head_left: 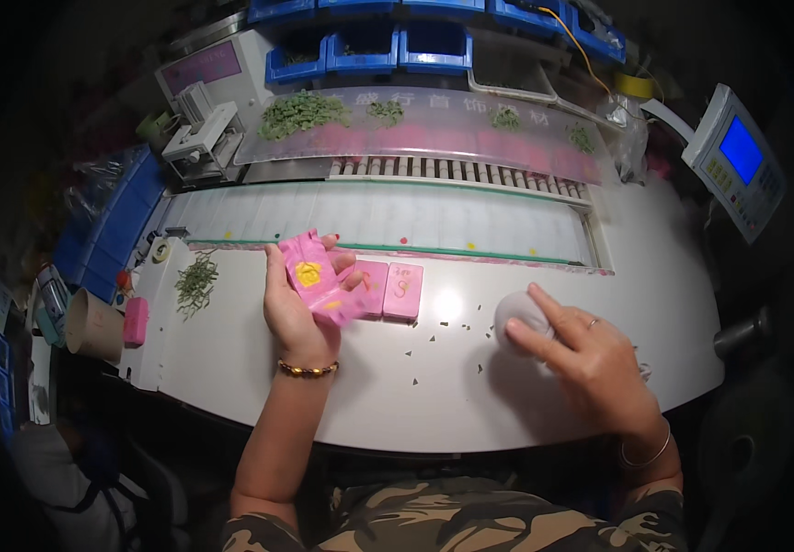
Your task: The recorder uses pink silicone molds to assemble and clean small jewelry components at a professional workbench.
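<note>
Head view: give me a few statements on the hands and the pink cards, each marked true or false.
1. The left hand holds a pink card with a yellow flower. True.
2. The right hand rests flat on a blue bin. False: its fingers touch a pale round lump on the white table.
3. Two more pink cards lie on the table beside the left hand. True.
4. Both wrists are bare. False: each wears a bracelet.

Bench [434,396]: smooth white surface, semi-glossy, with a bright glare spot. Pink packets [319,276]: thin glossy film, printed yellow. Storage bins [434,46]: hard blue plastic. Cover sheet [434,129]: translucent clear plastic. Bracelet [308,370]: shiny gold-toned beads. Bangle [647,457]: thin polished metal.
</note>
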`<action>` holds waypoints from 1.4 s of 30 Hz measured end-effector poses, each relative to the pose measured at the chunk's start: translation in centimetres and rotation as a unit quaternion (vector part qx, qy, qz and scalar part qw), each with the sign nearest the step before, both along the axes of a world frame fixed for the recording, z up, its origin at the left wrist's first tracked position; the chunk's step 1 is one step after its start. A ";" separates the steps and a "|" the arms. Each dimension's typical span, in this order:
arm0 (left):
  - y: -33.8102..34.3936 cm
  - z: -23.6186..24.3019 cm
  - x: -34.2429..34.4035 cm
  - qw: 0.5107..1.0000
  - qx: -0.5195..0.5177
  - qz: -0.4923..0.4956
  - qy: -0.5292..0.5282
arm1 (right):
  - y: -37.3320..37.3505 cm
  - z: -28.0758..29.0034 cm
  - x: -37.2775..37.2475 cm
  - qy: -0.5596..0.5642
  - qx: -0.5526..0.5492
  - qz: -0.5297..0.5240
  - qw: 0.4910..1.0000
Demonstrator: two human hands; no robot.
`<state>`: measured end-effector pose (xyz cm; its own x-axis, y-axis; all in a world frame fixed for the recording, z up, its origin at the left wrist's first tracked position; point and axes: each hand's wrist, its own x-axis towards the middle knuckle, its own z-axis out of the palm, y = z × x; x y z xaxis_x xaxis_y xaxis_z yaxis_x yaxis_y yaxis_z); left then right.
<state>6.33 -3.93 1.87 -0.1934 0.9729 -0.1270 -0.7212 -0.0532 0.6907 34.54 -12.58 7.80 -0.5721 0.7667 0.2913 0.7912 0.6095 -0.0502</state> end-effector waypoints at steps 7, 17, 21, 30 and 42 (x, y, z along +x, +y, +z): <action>-0.5 -0.4 1.2 0.974 -0.051 -0.187 -0.120 | 1.4 -3.3 2.8 -0.021 -0.049 -0.078 0.996; -3.6 -0.8 5.0 0.976 0.062 -0.197 0.061 | 4.5 -3.0 -4.6 0.451 -0.270 0.022 0.850; -4.2 -1.3 5.2 0.956 0.160 -0.174 0.174 | 4.9 -4.4 -6.0 0.525 -0.246 0.025 0.814; -3.9 -1.3 4.1 0.930 0.192 -0.204 0.236 | 5.2 -3.7 -5.7 0.521 -0.226 0.044 0.822; -3.8 -0.6 2.8 0.935 0.125 -0.256 0.212 | 5.8 -1.9 -4.9 0.420 -0.259 0.092 0.865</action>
